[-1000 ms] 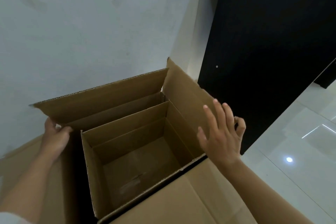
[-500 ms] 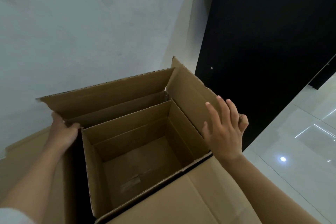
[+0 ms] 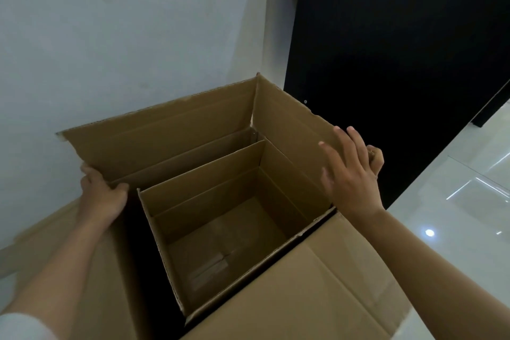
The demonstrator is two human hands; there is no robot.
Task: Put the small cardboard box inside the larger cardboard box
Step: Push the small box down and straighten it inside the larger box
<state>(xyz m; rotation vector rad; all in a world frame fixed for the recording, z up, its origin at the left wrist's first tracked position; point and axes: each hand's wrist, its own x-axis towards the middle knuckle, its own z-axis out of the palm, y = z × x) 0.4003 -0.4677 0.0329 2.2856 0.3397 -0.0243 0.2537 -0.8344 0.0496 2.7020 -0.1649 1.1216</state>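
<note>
The small cardboard box (image 3: 220, 232) sits open and empty inside the larger cardboard box (image 3: 165, 130), pushed toward its right and near sides, with a dark gap on its left. My left hand (image 3: 102, 193) grips the larger box's rim at the back-left corner, where the far flap stands up. My right hand (image 3: 350, 171) is spread open against the raised right flap (image 3: 289, 124), fingers apart, holding nothing.
A pale wall (image 3: 124, 36) stands just behind the box. A black panel (image 3: 400, 50) rises to the right. Glossy white floor tiles (image 3: 455, 215) lie at the right. The larger box's near flap (image 3: 303, 298) folds out toward me.
The view has shifted slightly. My left hand slid up along the rim to the back-left corner; my right hand stays spread at the right flap. The small box has not moved.
</note>
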